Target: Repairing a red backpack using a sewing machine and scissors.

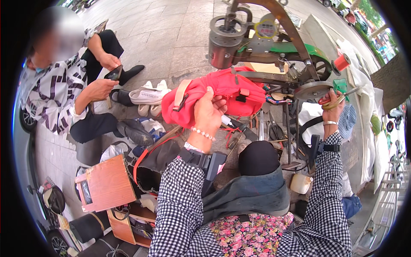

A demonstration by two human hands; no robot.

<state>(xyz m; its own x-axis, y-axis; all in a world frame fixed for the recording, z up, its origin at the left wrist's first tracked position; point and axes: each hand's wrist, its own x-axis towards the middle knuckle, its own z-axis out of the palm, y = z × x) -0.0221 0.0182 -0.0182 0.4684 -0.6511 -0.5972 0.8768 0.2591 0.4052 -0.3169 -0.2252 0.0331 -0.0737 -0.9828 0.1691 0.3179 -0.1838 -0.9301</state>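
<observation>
My left hand (pixel 209 109) is closed on the near side of a red fabric bag (pixel 252 96), thumb up and fingers curled in. The bag has a pale strap and a black buckle, and it is held up against the front of a sewing machine (pixel 274 56). Off to the right, my right hand (pixel 331 108) grips a pair of scissors (pixel 352 91) by the handles, blades pointing outward to the right. That hand is beside the machine's metal wheel (pixel 314 90), apart from the bag.
A red thread spool (pixel 341 63) sits on the machine's right. Pliers and other tools (pixel 274 128) lie on the ground below the bag. White shoes (pixel 147 95) stand to the left, near a seated person (pixel 60 92) holding a phone. A wooden box (pixel 107 184) is at lower left.
</observation>
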